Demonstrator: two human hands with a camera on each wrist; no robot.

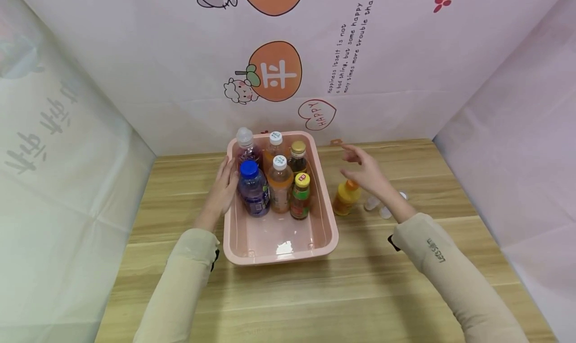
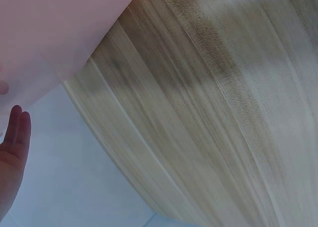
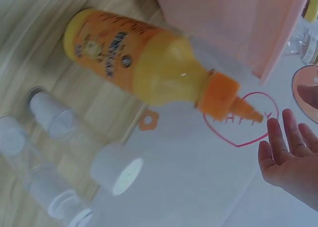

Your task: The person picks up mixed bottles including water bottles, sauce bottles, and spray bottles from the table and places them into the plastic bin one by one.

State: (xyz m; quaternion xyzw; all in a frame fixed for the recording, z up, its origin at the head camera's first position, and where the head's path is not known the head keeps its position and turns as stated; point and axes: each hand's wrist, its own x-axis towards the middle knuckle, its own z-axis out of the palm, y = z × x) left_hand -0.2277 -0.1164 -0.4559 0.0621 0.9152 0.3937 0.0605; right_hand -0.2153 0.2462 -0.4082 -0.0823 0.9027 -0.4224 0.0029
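Wooden table [image 1: 360, 303] bears a bin [image 1: 281, 259] of bottles [image 1: 254, 195], your empty left hand [image 1: 223, 185] straight-fingered at its side, likely steadying it, your empty right hand [image 1: 366, 172] loosely spread near the yellow bottle [image 1: 345, 200] standing just outside.

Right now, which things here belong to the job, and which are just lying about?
Probably part of the job:
pink bin, beside the left hand
six bottles inside it
yellow bottle, near the right hand

Apparently just about:
two clear white-capped containers, untouched, though possibly wanted too
wooden table
printed backdrop
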